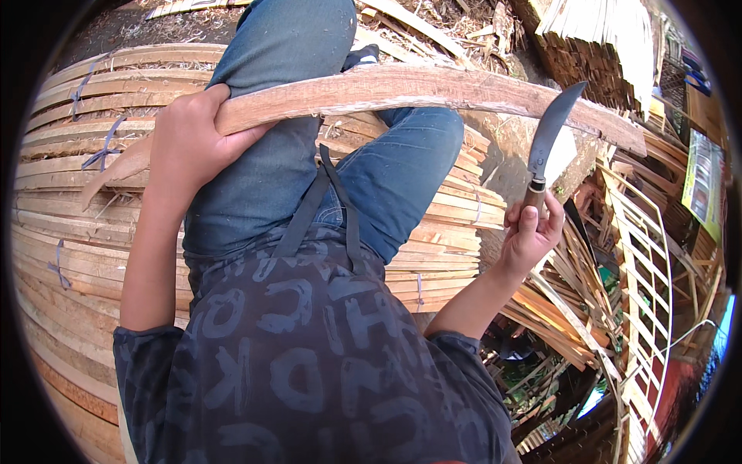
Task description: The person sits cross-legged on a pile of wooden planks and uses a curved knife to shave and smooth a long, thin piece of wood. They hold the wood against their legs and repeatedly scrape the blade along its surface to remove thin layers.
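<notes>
We sit on stacked bundles of split bamboo slats [69,193], tied here and there with blue twine, and we are between cuts in trimming a long wooden strip [402,89]. Our left hand [185,139] has its grip clamped around the strip near its left end, holding it level across our denim-clad knees so that it reaches well out to the right. Our right hand [532,232] has its grip closed on the wooden handle of a curved knife [550,133], blade pointing up and held apart from the strip, just below its far end. We judge the next move calls for bringing the edge down onto the strip at a shallow angle, away from the left hand and the knees. More slats [603,31] and a lattice frame [645,255] lie to the right.
</notes>
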A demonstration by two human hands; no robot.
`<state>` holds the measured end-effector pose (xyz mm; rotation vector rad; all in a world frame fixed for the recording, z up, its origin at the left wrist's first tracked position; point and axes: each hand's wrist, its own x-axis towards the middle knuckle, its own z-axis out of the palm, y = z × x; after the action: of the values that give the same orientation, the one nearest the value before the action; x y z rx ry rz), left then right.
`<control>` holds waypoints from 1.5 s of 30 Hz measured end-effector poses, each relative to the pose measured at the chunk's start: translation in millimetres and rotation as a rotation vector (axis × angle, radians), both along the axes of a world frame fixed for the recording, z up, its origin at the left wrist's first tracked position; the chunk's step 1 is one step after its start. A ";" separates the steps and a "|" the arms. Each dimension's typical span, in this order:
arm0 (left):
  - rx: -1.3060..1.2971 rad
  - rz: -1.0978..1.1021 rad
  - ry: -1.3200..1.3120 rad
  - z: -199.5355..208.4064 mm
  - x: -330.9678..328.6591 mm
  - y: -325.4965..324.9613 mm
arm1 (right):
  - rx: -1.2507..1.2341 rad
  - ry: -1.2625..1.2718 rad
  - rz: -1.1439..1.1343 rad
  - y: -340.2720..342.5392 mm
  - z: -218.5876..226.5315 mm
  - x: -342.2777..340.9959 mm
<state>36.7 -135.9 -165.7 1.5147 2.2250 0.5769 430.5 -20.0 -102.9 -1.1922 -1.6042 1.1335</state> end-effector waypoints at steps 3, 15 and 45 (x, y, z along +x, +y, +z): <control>-0.026 0.005 0.006 3.3 -1.0 -0.8 | 0.097 0.000 -0.100 -8.1 -7.9 -11.2; 0.002 0.006 -0.012 -1.4 -6.2 -4.3 | 0.047 -0.132 0.038 -13.7 -24.6 -14.0; -0.034 -0.011 -0.045 -8.0 -15.1 -7.0 | 0.084 0.141 -0.026 13.9 -33.4 -6.8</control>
<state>21.6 -142.9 -173.7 1.4816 2.1803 0.5617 423.7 -6.1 -136.3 -1.0518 -1.5103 1.0980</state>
